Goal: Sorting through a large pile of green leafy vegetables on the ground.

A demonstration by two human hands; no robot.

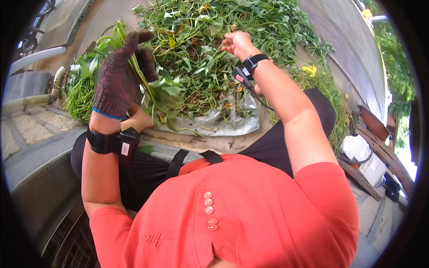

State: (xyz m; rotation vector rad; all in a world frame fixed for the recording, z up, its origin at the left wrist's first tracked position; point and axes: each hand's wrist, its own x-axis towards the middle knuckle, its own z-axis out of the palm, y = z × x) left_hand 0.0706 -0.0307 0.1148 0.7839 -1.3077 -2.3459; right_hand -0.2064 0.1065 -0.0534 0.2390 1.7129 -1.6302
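Note:
My left hand [117,73], in a dark red and black knit glove with a blue cuff edge, grips a bunch of leafy green stems [137,68]. The stem ends stick up above the thumb, and the leaves hang down to the right. Bare, my right hand [238,43] is over the large heap of cut leafy vines [197,73], its fingers bent and apart; no stem shows in it. Both wrists wear black straps with small devices. Left of the gloved hand lies a pile of green stems and leaves [79,97].
A silvery plastic sheet [214,124] lies under the near edge of the heap. Finer greenery with a yellow flower [310,71] is at the right. A stone kerb [43,160] and a pipe [30,102] are at the left, a white container [371,171] at the far right.

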